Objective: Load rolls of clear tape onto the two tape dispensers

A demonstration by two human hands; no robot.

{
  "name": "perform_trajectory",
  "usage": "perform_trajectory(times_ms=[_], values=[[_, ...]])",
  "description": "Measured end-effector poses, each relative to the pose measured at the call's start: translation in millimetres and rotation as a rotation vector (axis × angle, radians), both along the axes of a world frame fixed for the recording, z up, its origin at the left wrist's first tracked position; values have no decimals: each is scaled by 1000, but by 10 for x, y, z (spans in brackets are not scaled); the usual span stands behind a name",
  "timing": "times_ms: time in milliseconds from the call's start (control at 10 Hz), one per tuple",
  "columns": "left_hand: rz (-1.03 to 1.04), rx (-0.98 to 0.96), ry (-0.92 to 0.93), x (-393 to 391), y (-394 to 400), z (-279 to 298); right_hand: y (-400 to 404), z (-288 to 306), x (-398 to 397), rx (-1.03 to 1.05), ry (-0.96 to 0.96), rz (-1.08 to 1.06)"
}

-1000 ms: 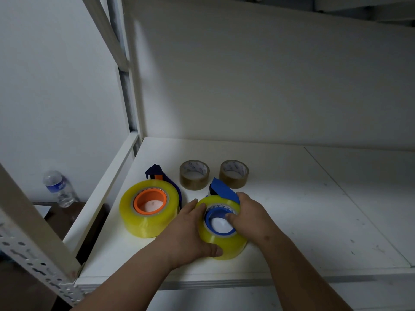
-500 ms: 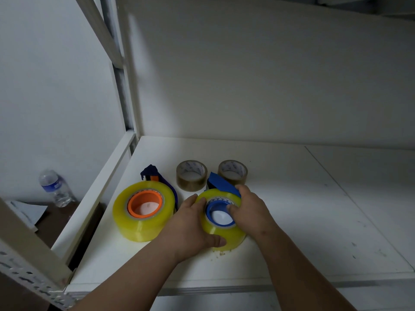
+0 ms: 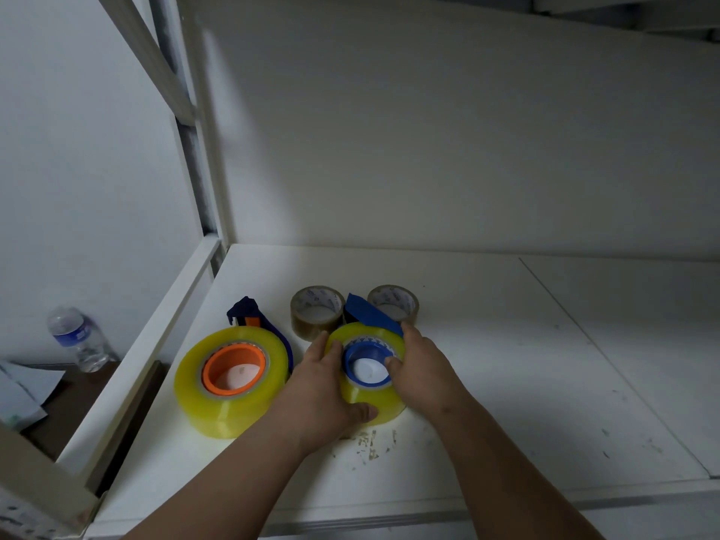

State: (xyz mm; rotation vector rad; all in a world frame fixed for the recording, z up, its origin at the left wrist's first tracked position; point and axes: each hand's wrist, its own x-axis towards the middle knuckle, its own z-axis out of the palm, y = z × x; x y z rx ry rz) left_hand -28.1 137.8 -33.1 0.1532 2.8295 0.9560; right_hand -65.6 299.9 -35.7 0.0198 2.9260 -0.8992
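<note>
Head view looks down on a white shelf (image 3: 487, 344) where both hands close on 1 roll. Left hand (image 3: 323, 395) wraps the near-left side of the smaller clear tape roll (image 3: 372, 401), thumb curled along its front wall. Right hand (image 3: 422, 368) grips the roll's right side, thumb pressed onto the blue hub (image 3: 360, 350) of the blue dispenser (image 3: 370, 313), whose blade end sticks out behind the roll. This roll lies flat toward the shelf's front-left part. Just left of it sits the larger clear tape roll (image 3: 230, 383), flat on an orange hub (image 3: 233, 366), with the dark blue dispenser (image 3: 253, 317) showing behind it. 2 brown tape rolls (image 3: 316, 317) stand nearer the back. Off the shelf's left edge, lower down, a water bottle (image 3: 80, 339) stands.
</note>
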Motion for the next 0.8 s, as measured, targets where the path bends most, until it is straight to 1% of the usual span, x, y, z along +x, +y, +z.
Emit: perform_trajectory(times_ms=[200, 400, 600, 700, 800], values=[[6, -42, 11, -1, 22, 4, -5, -8, -11, 3, 9, -2], [-26, -63, 71, 64, 0, 90, -30, 1, 43, -27, 47, -32], [1, -21, 248, 145, -51, 265, -62, 169, 125, -23, 132, -40], [38, 13, 321, 149, -106, 379, -106, 343, 176, -59, 194, 11], [78, 29, 368, 147, -181, 514, -143, 576, 195, -128, 332, 56]])
